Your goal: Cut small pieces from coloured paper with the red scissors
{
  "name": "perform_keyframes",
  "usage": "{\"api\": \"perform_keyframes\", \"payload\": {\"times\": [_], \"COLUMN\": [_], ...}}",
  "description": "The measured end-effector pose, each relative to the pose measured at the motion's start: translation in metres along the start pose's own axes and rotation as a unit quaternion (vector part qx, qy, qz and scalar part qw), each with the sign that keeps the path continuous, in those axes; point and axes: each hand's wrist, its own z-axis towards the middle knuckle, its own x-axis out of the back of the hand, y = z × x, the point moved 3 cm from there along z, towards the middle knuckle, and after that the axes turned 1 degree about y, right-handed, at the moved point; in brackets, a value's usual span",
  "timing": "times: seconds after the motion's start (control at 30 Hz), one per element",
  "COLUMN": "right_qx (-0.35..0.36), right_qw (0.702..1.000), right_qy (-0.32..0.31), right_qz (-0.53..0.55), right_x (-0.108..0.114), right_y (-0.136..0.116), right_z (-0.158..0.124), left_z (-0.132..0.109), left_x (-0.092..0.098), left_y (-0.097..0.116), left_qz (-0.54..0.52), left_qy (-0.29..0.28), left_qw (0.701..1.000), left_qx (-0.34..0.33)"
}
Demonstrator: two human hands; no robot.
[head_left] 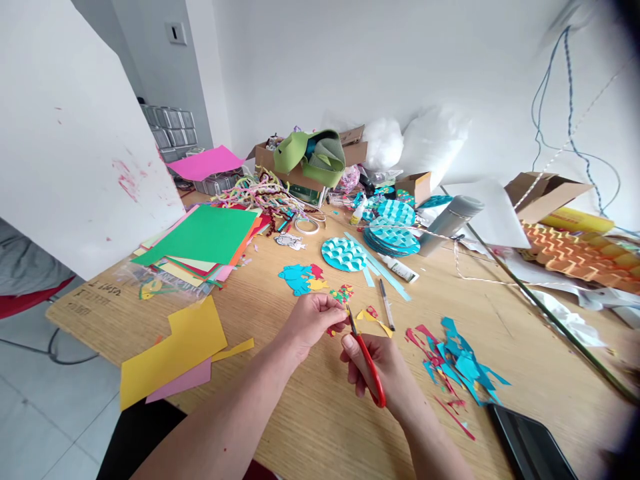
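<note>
Red-handled scissors, green paper sheet

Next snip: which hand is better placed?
Right, probably. The right hand holds the scissors, tips close to the left hand, which seems to pinch something too small to identify and looks better suited to steadying.

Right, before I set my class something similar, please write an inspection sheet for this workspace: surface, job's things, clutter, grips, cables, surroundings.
Surface: wooden table, handwriting near its left corner.
Job's things: red-handled scissors; blue paper cut-out lying flat.
Clutter: blue and red scraps at right, dark phone-like device, stacked coloured sheets at left.
Grips: right grip holds the scissors; left grip pinched shut beside them, any piece in it too small to tell.
Cables: blue cables hanging at right; dark cable low at left.
Surroundings: white wall; tiled floor.
</note>
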Motion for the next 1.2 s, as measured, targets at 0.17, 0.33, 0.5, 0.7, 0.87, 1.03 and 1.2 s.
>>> {"api": "perform_keyframes", "payload": {"times": [0.17, 0.33, 0.5, 0.7, 0.87, 1.03, 1.2], "right_qx": [0.0, 0.0, 0.0, 0.001, -0.001, 0.001, -0.002], "right_qw": [1.0, 1.0, 1.0, 1.0, 1.0, 1.0, 1.0], "right_qy": [0.003, 0.008, 0.016, 0.025, 0.025, 0.022, 0.022], "right_qz": [-0.005, -0.009, -0.009, -0.001, 0.003, -0.005, -0.004], "right_x": [0.0003, 0.0004, 0.001, 0.0013, 0.0014, 0.0016, 0.0015], "right_y": [0.0009, 0.0001, -0.0011, 0.0001, 0.0004, -0.0006, -0.0005], "right_z": [0.0003, -0.0006, -0.001, 0.0, 0.0005, 0.0003, 0.0], "left_z": [-0.0004, -0.0008, -0.0021, -0.0016, -0.0006, -0.0008, -0.0008], "left_x": [0.0001, -0.0001, -0.0019, -0.0009, -0.0002, -0.0002, 0.0001], "left_y": [0.0007, 0.0011, 0.0024, 0.0012, 0.0005, 0.0006, 0.0012], "left_qz": [0.001, 0.0, -0.014, -0.006, -0.005, -0.004, 0.001], "left_qy": [0.003, 0.0, -0.027, -0.014, -0.009, -0.015, -0.014], "left_qw": [1.0, 1.0, 0.999, 1.0, 1.0, 1.0, 1.0], "left_qx": [0.005, 0.006, 0.012, 0.008, 0.003, 0.002, 0.002]}}
